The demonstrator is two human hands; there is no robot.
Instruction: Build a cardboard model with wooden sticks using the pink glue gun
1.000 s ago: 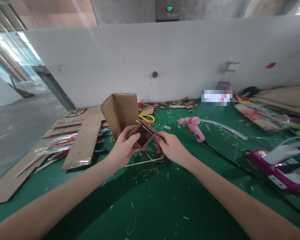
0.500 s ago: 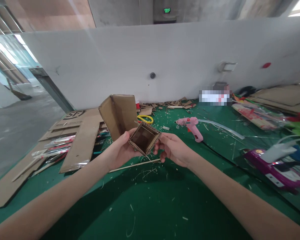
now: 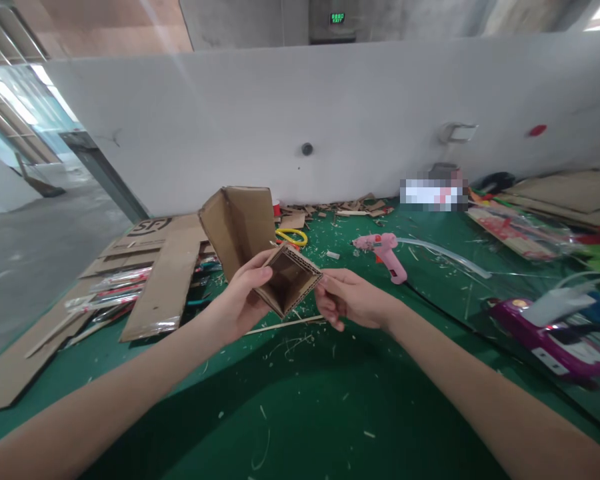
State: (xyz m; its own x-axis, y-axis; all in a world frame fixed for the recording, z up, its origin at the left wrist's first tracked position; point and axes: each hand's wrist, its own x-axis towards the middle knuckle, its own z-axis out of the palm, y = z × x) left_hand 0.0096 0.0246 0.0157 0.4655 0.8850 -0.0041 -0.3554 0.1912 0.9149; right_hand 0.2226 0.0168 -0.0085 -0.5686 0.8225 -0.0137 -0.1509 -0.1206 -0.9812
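Well to the left of the small cardboard box (image 3: pixel 289 280), a broom (image 3: pixel 43 185) is on the grey floor (image 3: pixel 25 267); nearer the box on that side, flat cardboard sheets (image 3: pixel 167 283) lie on the green tabletop (image 3: pixel 300 413), with plastic-wrapped packets (image 3: pixel 113 290) resting among them; just behind the box and to its left stands a folded piece of cardboard (image 3: pixel 253 217), its two panels upright and meeting at a crease; the left hand (image 3: pixel 245 287) grips the box from its left side, thumb over the near rim, the fingers mostly hidden behind it; the box itself is held tilted above the tabletop, between both hands, its open end facing the viewer and its corrugated edges showing; beneath it a thin wooden stick (image 3: pixel 285 326) lies on the tabletop, and behind it is a yellow loop (image 3: pixel 293 233); the right hand (image 3: pixel 353 297) pinches the box's right corner between thumb and forefinger, the other fingers curled below; behind the box and to its right are cardboard scraps (image 3: pixel 375 205) along the wall (image 3: pixel 230 120); farther right of it lie a pink glue gun (image 3: pixel 387 253) and, well apart from the box, a purple power strip (image 3: pixel 550 343) with plugs in it
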